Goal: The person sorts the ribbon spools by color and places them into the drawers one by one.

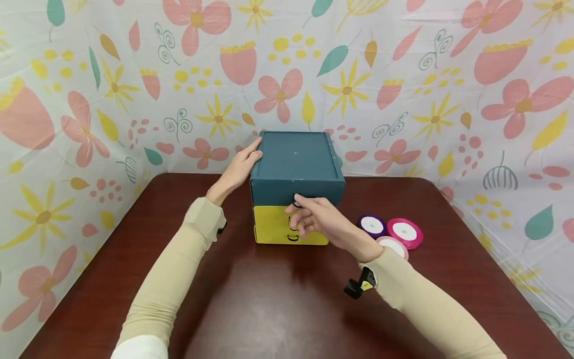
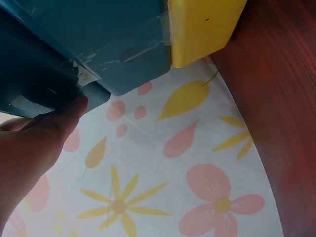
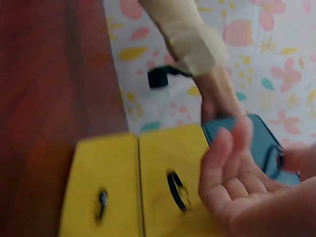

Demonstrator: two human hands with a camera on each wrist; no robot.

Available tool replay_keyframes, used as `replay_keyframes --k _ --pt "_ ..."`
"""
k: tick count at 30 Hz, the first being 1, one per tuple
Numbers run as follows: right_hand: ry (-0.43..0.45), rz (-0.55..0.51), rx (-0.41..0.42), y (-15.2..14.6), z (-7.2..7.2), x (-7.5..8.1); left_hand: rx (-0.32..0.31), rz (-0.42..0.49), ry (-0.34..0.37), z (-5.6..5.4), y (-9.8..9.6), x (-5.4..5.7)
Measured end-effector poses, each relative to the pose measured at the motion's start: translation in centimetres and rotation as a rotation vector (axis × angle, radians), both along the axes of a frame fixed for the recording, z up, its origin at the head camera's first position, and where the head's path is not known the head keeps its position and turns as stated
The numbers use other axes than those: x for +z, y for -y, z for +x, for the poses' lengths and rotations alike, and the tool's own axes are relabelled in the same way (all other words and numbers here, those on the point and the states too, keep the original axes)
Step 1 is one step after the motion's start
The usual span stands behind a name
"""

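Note:
A small chest of drawers [image 1: 296,159] has a dark blue body and top drawer front, with two yellow drawers [image 1: 269,224] below. My left hand [image 1: 244,164] rests on the chest's left side near the top edge, fingers stretched along it. In the left wrist view, part of that hand [image 2: 44,133] lies against the blue side. At the front, my right hand [image 1: 320,219] is by the black loop handle [image 3: 271,160] of the blue drawer. Its thumb is right at the handle, while the other fingers are loosely bent and spread apart from the thumb, over the yellow fronts.
Right of the chest lie ribbon rolls: purple [image 1: 372,226], magenta [image 1: 405,233] and light pink [image 1: 394,245]. The yellow drawers have black handles [image 3: 177,191]. Everything stands on a dark red-brown table [image 1: 251,299], with a flowered cloth [image 1: 358,75] behind.

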State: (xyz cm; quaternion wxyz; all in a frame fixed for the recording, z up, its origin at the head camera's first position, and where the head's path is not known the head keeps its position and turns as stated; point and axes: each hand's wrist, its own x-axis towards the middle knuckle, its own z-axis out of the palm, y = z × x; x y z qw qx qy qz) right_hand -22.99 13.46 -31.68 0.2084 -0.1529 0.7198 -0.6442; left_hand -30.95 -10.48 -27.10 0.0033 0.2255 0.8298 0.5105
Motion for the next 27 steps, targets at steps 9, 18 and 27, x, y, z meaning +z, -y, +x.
replay_keyframes --k 9,18,27 --pt "0.095 -0.152 -0.106 1.5 0.2 -0.3 -0.031 0.051 -0.005 -2.7 0.3 -2.4" --pt "0.070 -0.113 -0.097 1.3 1.4 -0.3 -0.016 0.052 -0.016 -2.9 0.4 -2.6" --pt "0.053 -0.098 -0.039 1.1 3.5 -0.1 -0.009 0.038 -0.034 -2.8 0.3 -2.6"
